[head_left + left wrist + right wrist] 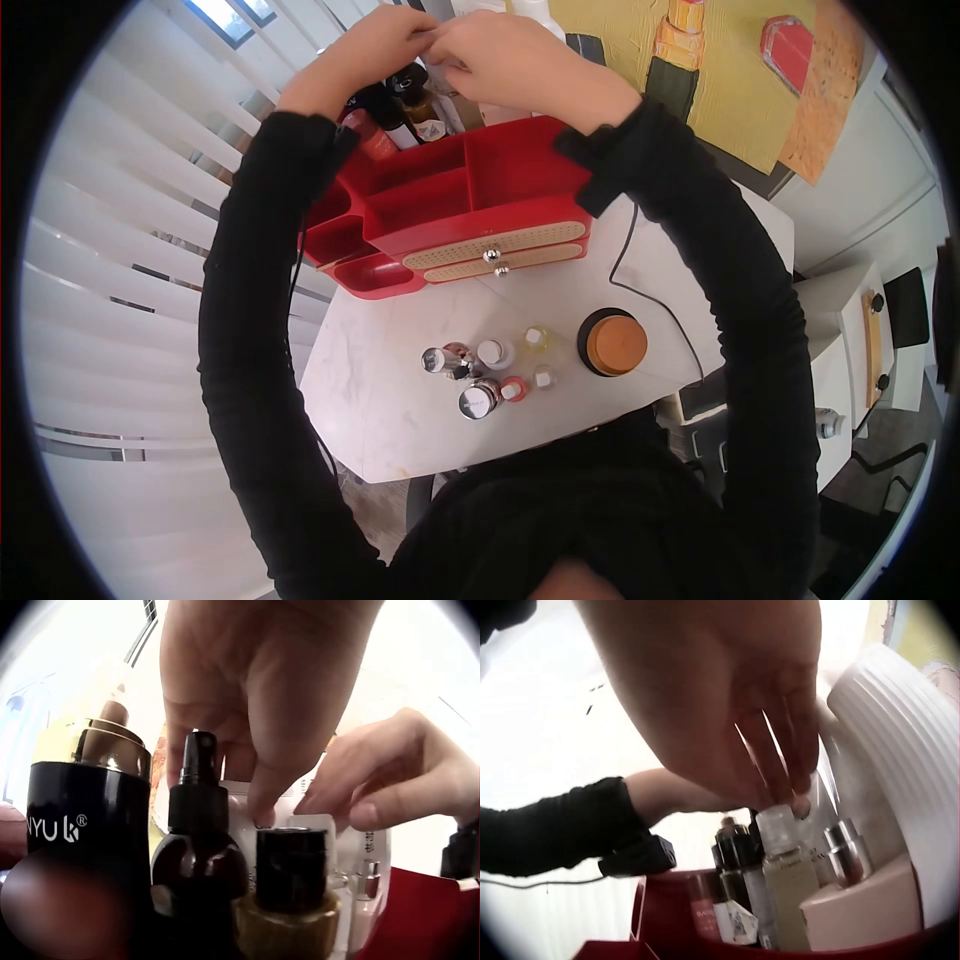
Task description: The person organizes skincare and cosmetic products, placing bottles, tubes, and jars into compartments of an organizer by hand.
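Note:
Both hands reach over the back of a red organizer. My left hand points its fingers down behind several bottles, its thumb against a whitish translucent packet with small print. Beside it, my right hand pinches the packet's other side with thumb and curled fingers. In the head view the fingers of the left hand and the right hand almost meet. Close below stand a black spray bottle, a black-capped bottle and a clear bottle. Some fingertips are hidden.
A pink box and a white ribbed object stand by the right hand. Small bottles and a round orange-brown jar sit on the white table. A black cable crosses the table; blinds hang left.

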A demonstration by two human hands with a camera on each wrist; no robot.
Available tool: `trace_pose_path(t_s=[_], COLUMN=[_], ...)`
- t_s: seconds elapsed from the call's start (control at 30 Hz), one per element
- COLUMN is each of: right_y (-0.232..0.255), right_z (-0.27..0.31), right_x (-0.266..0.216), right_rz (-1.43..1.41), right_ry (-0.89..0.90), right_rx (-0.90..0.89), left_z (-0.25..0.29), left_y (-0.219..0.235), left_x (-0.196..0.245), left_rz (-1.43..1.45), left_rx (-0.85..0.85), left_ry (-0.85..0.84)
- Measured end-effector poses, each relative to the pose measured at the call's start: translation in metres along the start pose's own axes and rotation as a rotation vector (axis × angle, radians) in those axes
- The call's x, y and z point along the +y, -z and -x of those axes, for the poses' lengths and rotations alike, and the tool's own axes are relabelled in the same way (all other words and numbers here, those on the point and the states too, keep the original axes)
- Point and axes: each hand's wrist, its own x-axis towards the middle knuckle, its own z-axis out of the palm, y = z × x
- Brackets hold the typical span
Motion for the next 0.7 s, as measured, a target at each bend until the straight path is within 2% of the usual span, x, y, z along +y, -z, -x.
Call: trace_pose_path(t_s=[0.07, 0.1, 0.13, 0.17, 0.23, 0.3, 0.37, 0.43, 0.5, 0.53, 0.57, 0.6, 0.67, 0.7], right_y=[0.014, 0.025, 0.035, 0.043, 0.057, 0.071, 0.080, 0.082, 0.080, 0.080, 0.080, 0.086, 0.098, 0.101], right_z=[0.004, 0.009, 0.015, 0.020, 0.030, 0.044, 0.053, 0.058, 0.056, 0.056, 0.057, 0.061, 0.074, 0.085], right_x=[-0.001, -0.002, -0.004, -0.004, -0.003, -0.006, -0.009, -0.015, -0.020, -0.024, -0.029, -0.037, -0.054, -0.056], right_rz=[-0.042, -0.106, -0.170, -0.170, -0.254, -0.207, -0.165, -0.303, -0.320, -0.323, -0.316, -0.310, -0.218, -0.202], right_ry=[0.016, 0.030, 0.044, 0.043, -0.077, -0.069, -0.058, -0.195, -0.170, -0.148, -0.063, -0.056, 0.041, 0.099], right_rx=[-0.027, 0.069, 0.161, 0.158, 0.121, 0.120, 0.109, 0.044, 0.035, 0.052, 0.080, 0.082, -0.051, -0.055], left_z=[0.001, 0.004, 0.005, 0.006, 0.009, 0.011, 0.012, 0.018, 0.027, 0.031, 0.031, 0.030, 0.050, 0.065], left_y=[-0.021, -0.032, -0.035, -0.038, -0.042, -0.044, -0.044, -0.041, -0.032, -0.034, -0.035, -0.030, -0.004, 0.009], left_x=[-0.008, -0.013, -0.012, -0.010, -0.005, 0.000, 0.001, 0.005, 0.018, 0.017, 0.017, 0.019, 0.048, 0.067], left_rz=[-0.101, -0.159, -0.159, -0.236, -0.308, -0.345, -0.398, -0.448, -0.620, -0.611, -0.659, -0.717, -0.697, -0.396], left_rx=[0.225, 0.333, 0.332, 0.386, 0.441, 0.626, 0.657, 0.683, 0.458, 0.445, 0.554, 0.679, 0.686, 0.566], left_ry=[-0.183, -0.251, -0.252, -0.247, -0.248, -0.391, -0.397, -0.379, -0.236, -0.229, -0.261, -0.295, -0.355, -0.295])
